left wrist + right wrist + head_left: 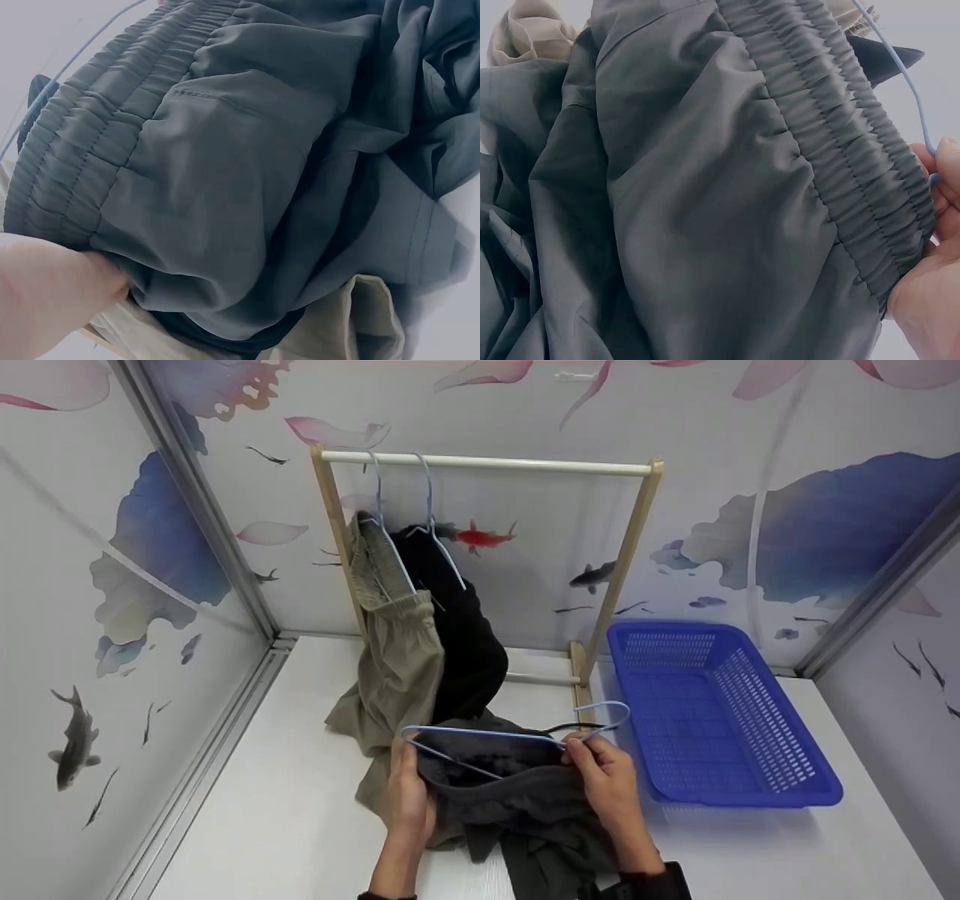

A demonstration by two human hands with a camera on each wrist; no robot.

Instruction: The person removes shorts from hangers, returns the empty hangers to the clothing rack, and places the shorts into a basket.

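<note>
Dark grey pants (525, 810) with an elastic waistband (832, 127) are held up between both hands, the waist spread and facing upward. My left hand (409, 795) grips the waistband at its left side, the thumb (67, 289) on the cloth. At the right side my right hand (611, 784) pinches a light blue wire hanger (480, 730) near its hook, with the waistband against the same hand. The hanger's left end reaches the left hand, and its lower wire dips into the waist opening. The hook points right.
Behind stands a small clothes rack (487, 463), where khaki pants (397, 660) and black pants (469, 645) hang on blue hangers at the left. A blue plastic basket (682, 720) sits to the right on the white table (247, 810). Printed wall panels (525, 405) enclose the table.
</note>
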